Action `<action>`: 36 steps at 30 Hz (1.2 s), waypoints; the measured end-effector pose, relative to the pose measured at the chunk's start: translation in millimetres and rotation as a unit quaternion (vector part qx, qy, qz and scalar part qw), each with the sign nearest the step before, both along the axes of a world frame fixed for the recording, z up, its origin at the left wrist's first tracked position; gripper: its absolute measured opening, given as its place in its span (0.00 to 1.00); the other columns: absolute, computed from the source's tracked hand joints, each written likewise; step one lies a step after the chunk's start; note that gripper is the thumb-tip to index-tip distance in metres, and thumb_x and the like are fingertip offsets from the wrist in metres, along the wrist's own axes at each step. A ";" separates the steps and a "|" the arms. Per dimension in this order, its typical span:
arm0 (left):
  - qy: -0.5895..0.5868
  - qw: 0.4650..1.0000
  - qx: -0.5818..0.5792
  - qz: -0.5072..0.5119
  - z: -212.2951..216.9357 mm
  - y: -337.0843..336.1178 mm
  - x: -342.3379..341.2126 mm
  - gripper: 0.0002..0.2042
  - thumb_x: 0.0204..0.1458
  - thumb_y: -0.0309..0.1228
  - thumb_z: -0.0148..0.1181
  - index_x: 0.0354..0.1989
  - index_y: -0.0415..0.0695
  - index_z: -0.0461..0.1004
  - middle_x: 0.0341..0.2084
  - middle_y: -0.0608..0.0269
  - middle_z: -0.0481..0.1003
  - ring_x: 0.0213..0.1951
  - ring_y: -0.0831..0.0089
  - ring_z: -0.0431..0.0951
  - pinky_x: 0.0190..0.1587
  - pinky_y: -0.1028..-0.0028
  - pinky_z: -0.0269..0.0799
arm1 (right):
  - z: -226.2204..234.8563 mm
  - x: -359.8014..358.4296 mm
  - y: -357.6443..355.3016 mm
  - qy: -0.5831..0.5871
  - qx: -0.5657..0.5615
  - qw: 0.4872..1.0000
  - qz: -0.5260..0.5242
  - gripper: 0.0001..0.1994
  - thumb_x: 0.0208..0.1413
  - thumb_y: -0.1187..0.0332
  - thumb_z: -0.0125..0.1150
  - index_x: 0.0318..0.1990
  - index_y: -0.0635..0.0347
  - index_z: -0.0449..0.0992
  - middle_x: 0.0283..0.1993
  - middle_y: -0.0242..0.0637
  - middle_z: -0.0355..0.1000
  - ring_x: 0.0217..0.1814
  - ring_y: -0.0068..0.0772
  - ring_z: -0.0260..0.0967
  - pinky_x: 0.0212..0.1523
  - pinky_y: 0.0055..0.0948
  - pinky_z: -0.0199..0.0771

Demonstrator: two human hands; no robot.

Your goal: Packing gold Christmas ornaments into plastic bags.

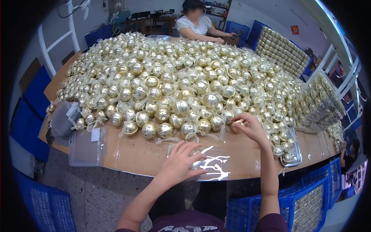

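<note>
A large heap of shiny gold ball ornaments (pixel 181 107) with pale sheer ribbons covers most of the table. At the heap's front edge, the fingers and thumb of my right hand (pixel 250 128) close on one gold ball, which they partly hide. Nearer to me, my left hand (pixel 178 163) reaches over a clear plastic package (pixel 216 164) with glossy reflections, its fingers apart. Beneath those fingers parts of a gold ball (pixel 196 153) show; the hand covers the rest.
Flat clear plastic packages (pixel 83 149) lie at the table's left front. A clear tray (pixel 295 152) sits by the right edge. Stacked packs of balls (pixel 320 100) rise at the right, with blue crates (pixel 262 208) below. Across the table sits a person (pixel 195 27) in white.
</note>
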State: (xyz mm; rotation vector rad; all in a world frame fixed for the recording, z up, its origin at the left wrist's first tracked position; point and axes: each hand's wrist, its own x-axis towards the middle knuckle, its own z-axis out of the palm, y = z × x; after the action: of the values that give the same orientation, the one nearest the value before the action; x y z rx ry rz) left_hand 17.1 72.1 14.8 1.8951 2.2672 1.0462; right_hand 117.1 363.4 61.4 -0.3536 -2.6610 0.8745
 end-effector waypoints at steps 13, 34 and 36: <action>0.015 1.000 0.024 -0.001 -6.0 0.0 -1.0 0.20 0.46 0.48 0.64 0.44 0.51 0.74 0.55 0.59 0.67 0.60 0.61 0.64 0.65 0.55 0.52 | 12.1 -135.6 -64.7 0.116 0.193 0.963 0.146 0.20 0.48 0.67 0.66 0.49 0.59 0.69 0.50 0.40 0.68 0.53 0.41 0.66 0.53 0.35 0.67; 0.005 1.000 0.013 -0.001 -5.0 -0.6 -0.5 0.20 0.47 0.50 0.62 0.43 0.51 0.76 0.54 0.59 0.68 0.60 0.61 0.63 0.65 0.56 0.51 | 13.2 -49.7 -65.5 0.079 0.044 0.984 0.152 0.33 0.36 0.69 0.68 0.55 0.58 0.67 0.49 0.40 0.65 0.50 0.39 0.65 0.56 0.35 0.65; 0.004 1.000 0.001 -0.012 -0.6 -3.0 -2.6 0.20 0.47 0.50 0.63 0.43 0.51 0.76 0.54 0.59 0.68 0.60 0.60 0.63 0.65 0.56 0.51 | 5.7 -4.5 -57.4 0.069 0.018 0.991 0.114 0.31 0.36 0.69 0.69 0.53 0.60 0.69 0.50 0.41 0.62 0.49 0.38 0.66 0.51 0.32 0.69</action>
State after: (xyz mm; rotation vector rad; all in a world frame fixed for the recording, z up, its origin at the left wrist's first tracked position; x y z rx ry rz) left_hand 14.5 69.1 14.2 1.9266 2.2433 1.0409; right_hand 112.6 306.0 67.0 0.0203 -2.6169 0.8811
